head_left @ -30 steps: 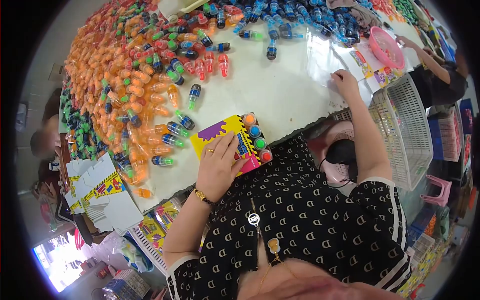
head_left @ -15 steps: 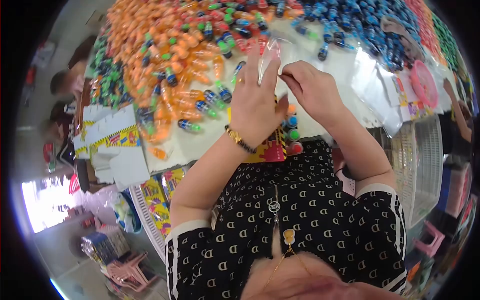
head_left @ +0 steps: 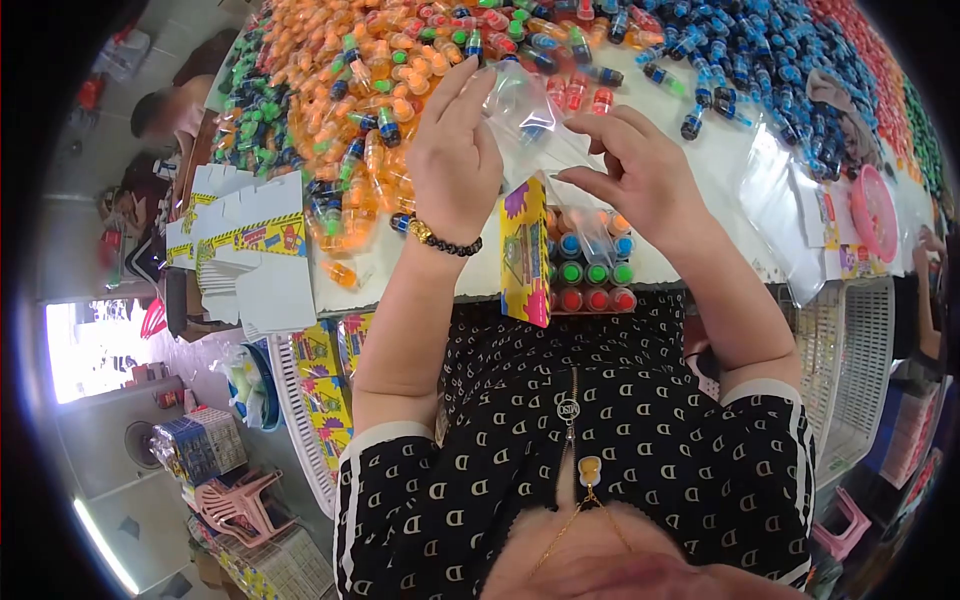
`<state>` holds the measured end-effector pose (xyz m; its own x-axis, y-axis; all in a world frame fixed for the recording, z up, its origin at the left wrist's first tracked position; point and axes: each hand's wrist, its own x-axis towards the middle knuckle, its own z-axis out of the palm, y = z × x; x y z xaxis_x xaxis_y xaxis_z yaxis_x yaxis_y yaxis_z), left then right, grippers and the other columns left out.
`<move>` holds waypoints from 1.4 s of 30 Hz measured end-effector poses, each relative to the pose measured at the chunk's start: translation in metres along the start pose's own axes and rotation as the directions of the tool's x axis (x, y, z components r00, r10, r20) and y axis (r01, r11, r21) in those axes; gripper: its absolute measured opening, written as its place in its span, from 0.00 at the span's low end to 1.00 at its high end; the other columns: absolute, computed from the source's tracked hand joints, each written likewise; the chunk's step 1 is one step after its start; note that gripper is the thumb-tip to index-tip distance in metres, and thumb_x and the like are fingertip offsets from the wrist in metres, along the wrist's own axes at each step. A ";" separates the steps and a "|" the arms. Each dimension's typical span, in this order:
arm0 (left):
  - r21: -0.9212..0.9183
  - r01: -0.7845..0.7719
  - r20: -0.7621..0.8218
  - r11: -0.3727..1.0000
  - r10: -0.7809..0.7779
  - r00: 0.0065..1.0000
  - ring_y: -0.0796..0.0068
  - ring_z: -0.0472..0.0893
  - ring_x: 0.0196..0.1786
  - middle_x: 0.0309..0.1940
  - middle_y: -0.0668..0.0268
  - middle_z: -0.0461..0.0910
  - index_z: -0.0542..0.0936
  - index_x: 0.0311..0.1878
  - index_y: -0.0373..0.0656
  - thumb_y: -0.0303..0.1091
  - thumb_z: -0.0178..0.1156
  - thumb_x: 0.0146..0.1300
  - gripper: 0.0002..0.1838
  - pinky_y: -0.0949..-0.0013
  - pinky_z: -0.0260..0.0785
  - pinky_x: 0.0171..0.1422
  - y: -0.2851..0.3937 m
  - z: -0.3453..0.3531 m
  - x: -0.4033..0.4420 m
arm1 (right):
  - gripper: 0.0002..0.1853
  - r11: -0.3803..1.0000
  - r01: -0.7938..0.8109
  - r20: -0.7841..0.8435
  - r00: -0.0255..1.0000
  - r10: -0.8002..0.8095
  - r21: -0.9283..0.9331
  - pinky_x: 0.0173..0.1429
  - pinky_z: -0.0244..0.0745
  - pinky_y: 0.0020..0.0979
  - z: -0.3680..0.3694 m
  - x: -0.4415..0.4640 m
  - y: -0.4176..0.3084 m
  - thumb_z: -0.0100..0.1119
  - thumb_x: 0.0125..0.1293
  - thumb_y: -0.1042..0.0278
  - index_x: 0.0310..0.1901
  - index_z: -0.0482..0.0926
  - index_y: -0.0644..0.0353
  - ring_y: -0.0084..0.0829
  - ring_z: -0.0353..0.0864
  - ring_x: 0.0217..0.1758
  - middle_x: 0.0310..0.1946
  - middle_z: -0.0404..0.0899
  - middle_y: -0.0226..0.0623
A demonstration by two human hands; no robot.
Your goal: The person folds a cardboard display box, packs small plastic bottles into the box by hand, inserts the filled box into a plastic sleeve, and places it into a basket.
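Note:
A clear plastic bag (head_left: pixel 525 100) spreads above the table between my two hands. My left hand (head_left: pixel 455 160) has its fingers long and close together, with the bag's film against them; the exact grip is partly hidden. At the bag's other side is my right hand (head_left: pixel 645 175), fingers curved and thumb apart, touching or very near the film. Below them, close to my body, sits a box of small bottles (head_left: pixel 597 272) with red, green and blue caps in rows. Its yellow printed card flap (head_left: pixel 525 255) stands upright on the left.
Heaps of orange bottles (head_left: pixel 375 80) and blue bottles (head_left: pixel 770 60) cover the table's far side. Flat cartons (head_left: pixel 265 285) lie at left, a pink basket (head_left: pixel 873 213) at right. White crates (head_left: pixel 860 350) stand beside the table. Other people work at both sides.
My hands have moved apart, the left one leftward, spreading the bag between them. The right fingers have parted from a pinch. The box of bottles, mostly covered before, now shows.

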<state>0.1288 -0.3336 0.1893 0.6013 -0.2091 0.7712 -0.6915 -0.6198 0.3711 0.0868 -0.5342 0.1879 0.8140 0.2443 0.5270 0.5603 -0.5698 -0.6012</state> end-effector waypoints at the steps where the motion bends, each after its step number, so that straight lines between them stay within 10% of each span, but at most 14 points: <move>1: 0.004 -0.001 -0.002 1.000 0.001 1.000 0.55 0.80 0.53 0.55 0.50 0.77 0.79 0.52 0.36 0.14 0.52 0.55 0.21 0.65 0.75 0.53 0.000 -0.001 -0.001 | 0.18 0.997 0.028 -0.010 1.000 -0.028 -0.076 0.35 0.73 0.29 0.002 0.000 0.003 0.69 0.55 0.71 0.48 0.78 0.58 0.32 0.75 0.29 0.35 0.75 0.34; 8: -0.101 -0.061 -0.194 0.993 0.040 0.980 0.57 0.80 0.55 0.58 0.52 0.75 0.78 0.56 0.37 0.12 0.51 0.54 0.24 0.67 0.75 0.53 0.007 -0.013 0.004 | 0.14 0.945 0.039 0.014 0.999 -0.037 -0.325 0.41 0.73 0.33 0.025 0.002 0.043 0.65 0.58 0.70 0.46 0.80 0.58 0.39 0.78 0.35 0.37 0.78 0.37; 12: -0.104 -0.052 -0.230 0.993 0.027 0.973 0.55 0.74 0.63 0.63 0.52 0.71 0.78 0.57 0.38 0.10 0.50 0.52 0.27 0.68 0.72 0.57 0.004 -0.023 -0.004 | 0.11 0.932 -0.362 0.117 0.926 0.359 0.013 0.41 0.74 0.35 0.023 0.026 0.037 0.61 0.59 0.71 0.45 0.79 0.58 0.42 0.80 0.37 0.36 0.80 0.41; 15: -0.064 0.129 -0.076 0.990 -0.134 0.988 0.54 0.70 0.66 0.65 0.52 0.68 0.76 0.60 0.39 0.13 0.51 0.52 0.29 0.61 0.66 0.63 0.004 -0.036 -0.018 | 0.09 0.985 0.005 -0.421 0.903 -0.079 -0.174 0.40 0.75 0.35 0.003 0.045 0.028 0.60 0.59 0.71 0.42 0.79 0.57 0.41 0.80 0.36 0.32 0.79 0.39; 27: 0.421 0.061 0.107 0.905 -0.116 0.987 0.59 0.73 0.59 0.52 0.62 0.77 0.76 0.51 0.45 0.33 0.59 0.56 0.18 0.34 0.47 0.64 0.005 -0.006 0.000 | 0.05 0.831 0.263 -0.030 0.948 -0.318 -0.489 0.35 0.74 0.38 0.030 0.068 -0.005 0.61 0.57 0.70 0.36 0.78 0.55 0.41 0.79 0.32 0.29 0.76 0.34; 37: 0.419 0.329 0.066 0.846 -0.390 0.919 0.63 0.82 0.40 0.41 0.62 0.81 0.79 0.42 0.42 0.32 0.56 0.66 0.07 0.64 0.73 0.40 -0.054 -0.039 -0.051 | 0.07 0.867 0.118 -0.015 0.990 -0.143 -0.484 0.33 0.73 0.35 0.016 0.030 0.066 0.60 0.61 0.64 0.38 0.78 0.57 0.40 0.79 0.31 0.29 0.77 0.39; 40: -0.458 0.591 -0.066 0.664 -0.688 0.723 0.70 0.83 0.40 0.43 0.63 0.81 0.77 0.48 0.38 0.35 0.51 0.72 0.11 0.69 0.74 0.41 -0.032 -0.029 -0.046 | 0.11 0.850 -0.142 0.030 0.983 0.182 -0.507 0.33 0.73 0.35 0.013 0.026 0.081 0.59 0.65 0.60 0.40 0.78 0.59 0.38 0.79 0.30 0.32 0.79 0.39; 42: -0.593 0.461 -0.129 0.660 -0.644 0.754 0.71 0.82 0.42 0.43 0.62 0.81 0.76 0.50 0.38 0.35 0.50 0.73 0.12 0.71 0.74 0.42 -0.027 -0.022 -0.047 | 0.15 0.803 -0.497 0.142 0.867 0.478 0.330 0.37 0.75 0.36 -0.001 0.036 0.061 0.56 0.68 0.56 0.40 0.78 0.61 0.35 0.82 0.35 0.37 0.82 0.39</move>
<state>0.1099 -0.2905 0.1545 0.8470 0.3388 0.4097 -0.4163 -0.0567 0.9075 0.1499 -0.5612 0.1712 0.9952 0.0511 0.0839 0.0959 -0.3198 -0.9426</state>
